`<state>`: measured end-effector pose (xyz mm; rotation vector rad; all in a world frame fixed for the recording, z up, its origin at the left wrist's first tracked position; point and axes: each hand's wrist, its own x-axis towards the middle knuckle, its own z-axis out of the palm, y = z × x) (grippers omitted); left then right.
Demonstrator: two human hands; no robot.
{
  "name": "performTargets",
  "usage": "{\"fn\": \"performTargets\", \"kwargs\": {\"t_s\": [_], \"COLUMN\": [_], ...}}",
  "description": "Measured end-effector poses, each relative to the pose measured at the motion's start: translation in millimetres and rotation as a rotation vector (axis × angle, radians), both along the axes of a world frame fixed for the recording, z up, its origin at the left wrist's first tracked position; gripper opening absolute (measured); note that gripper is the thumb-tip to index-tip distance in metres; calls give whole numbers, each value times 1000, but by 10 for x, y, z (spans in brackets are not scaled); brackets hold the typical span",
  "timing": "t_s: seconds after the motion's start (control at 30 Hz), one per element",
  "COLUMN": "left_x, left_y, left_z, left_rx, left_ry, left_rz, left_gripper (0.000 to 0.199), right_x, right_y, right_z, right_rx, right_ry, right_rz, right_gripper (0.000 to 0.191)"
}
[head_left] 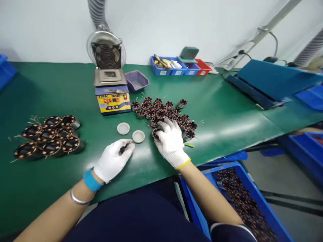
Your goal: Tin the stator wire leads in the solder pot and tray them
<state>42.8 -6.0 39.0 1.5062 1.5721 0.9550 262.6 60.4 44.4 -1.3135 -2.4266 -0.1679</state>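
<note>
My left hand [114, 159], in a white glove, rests near the table's front edge with its fingers curled together; a dark patch shows between thumb and fingers, too unclear to name. My right hand [170, 141], also gloved, has its fingers wrapped round a round metal stator [155, 132] at the near side of a cluster of stators [160, 114] with black cores and copper windings. Two small round white dishes [123, 128] [138, 136] lie between the hands. More stators [51, 134] stand grouped at the left.
A yellow and blue heating unit [114, 101] stands behind the dishes, beside a purple bin [137, 80]. Small bins [161, 70] line the wall. A teal panel [275, 80] is at the right. Below the table edge, a blue crate [262, 201] holds several stators.
</note>
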Motion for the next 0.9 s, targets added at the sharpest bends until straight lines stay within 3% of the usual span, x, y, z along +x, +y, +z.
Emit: {"fn": "performTargets", "kwargs": {"t_s": [0.07,0.13,0.2,0.4,0.5,0.6,0.77,0.83,0.9], "left_x": [36,75,105,124,98,22,-89,-111,-146], "left_y": [-11,-31,-49,-56,-41,-12,-9,-17,0], "left_z": [-1,-4,-10,-43,-47,11,213,254,244], "left_rx": [-171,-444,-613,-466,-432,-393,-633,-490,-260], "left_ry": [-329,-657,-850,-1091,-1183,-1294,-1153,-1084,-1080], "left_rz": [51,-35,-104,205,158,73,-279,-176,52], "left_gripper": [45,56,60,50,47,34,46,38,36], "right_x": [-48,-143,-266,-546,-608,-640,-635,-624,-623], "right_y": [-161,-336,-472,-561,-516,-433,-251,-225,-237], "right_z": [71,148,178,-28,-46,103,540,692,808], "right_rx": [-28,-101,-125,-40,-75,-129,-92,-41,0], "right_ry": [115,230,355,698,771,751,396,298,253], "right_rz": [139,325,432,447,444,420,657,701,718], "right_gripper": [10,12,15,23,22,18,10,8,9]}}
